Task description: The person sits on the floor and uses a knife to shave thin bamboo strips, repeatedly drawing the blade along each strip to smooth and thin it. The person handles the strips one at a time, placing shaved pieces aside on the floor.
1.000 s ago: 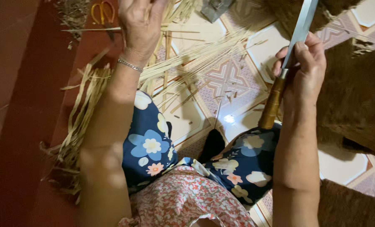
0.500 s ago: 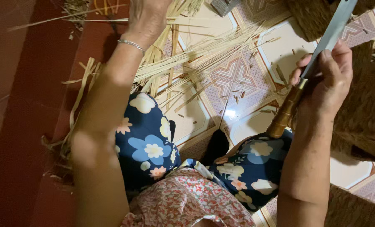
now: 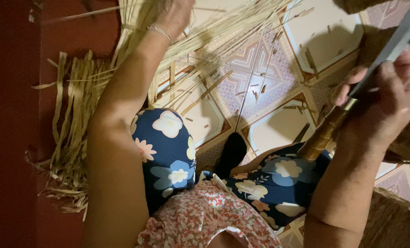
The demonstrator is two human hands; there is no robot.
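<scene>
On tiled floor point(image 3: 315, 36), right hand point(image 3: 384, 101) gripping knife point(image 3: 352, 96), loose straw point(image 3: 214, 36)

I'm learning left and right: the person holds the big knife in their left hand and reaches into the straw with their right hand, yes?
Not quite, the hands are swapped. In the head view the right hand grips the knife, and the left hand reaches into the straw.
</scene>
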